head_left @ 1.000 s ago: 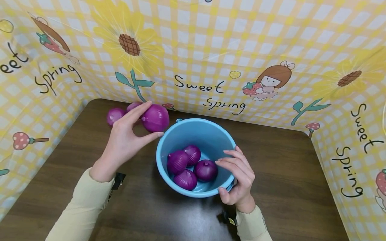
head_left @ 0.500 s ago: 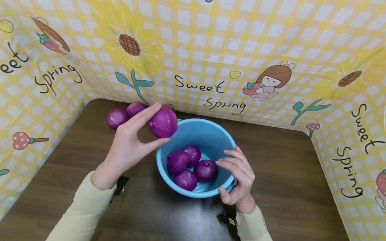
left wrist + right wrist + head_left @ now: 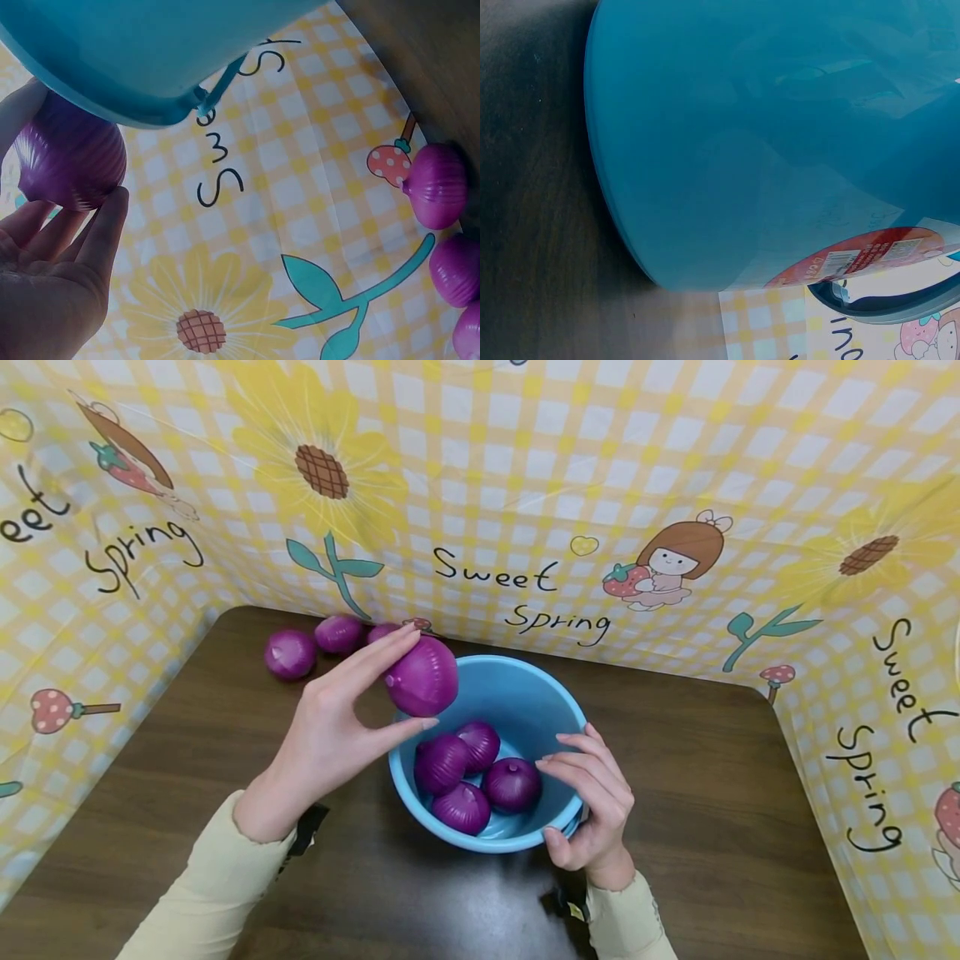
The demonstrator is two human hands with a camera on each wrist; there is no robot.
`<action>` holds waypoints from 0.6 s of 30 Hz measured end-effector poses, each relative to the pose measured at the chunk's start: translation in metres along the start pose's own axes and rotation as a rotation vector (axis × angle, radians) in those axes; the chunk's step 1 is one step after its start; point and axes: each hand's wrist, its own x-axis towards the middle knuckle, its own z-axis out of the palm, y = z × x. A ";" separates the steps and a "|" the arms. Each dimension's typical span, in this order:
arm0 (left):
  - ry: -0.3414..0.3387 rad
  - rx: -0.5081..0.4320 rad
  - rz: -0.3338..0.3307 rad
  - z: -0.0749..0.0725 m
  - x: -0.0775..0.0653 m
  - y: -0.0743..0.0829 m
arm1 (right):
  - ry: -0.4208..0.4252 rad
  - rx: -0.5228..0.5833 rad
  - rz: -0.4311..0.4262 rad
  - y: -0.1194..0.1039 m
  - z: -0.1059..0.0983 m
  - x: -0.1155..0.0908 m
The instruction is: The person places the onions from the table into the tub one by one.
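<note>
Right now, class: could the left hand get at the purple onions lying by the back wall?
Probably not yet. The left hand already grips a purple onion above the blue bucket. The three onions by the wall lie unobstructed.

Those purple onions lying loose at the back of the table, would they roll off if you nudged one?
Probably they roll easily: each loose onion is round and smooth. They seem light, since the left hand lifts the held onion with fingertips alone. The glossy, plastic-looking skin might be slippery.
</note>
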 end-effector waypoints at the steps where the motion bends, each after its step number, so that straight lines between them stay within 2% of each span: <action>1: -0.002 -0.009 0.004 0.000 0.000 0.001 | 0.000 0.001 -0.001 0.000 0.000 0.000; 7: -0.022 -0.050 0.009 0.003 0.000 0.007 | 0.002 0.002 0.002 -0.001 0.000 0.002; 18: -0.062 -0.068 0.010 0.009 0.000 0.013 | 0.013 0.005 -0.006 -0.005 0.001 0.008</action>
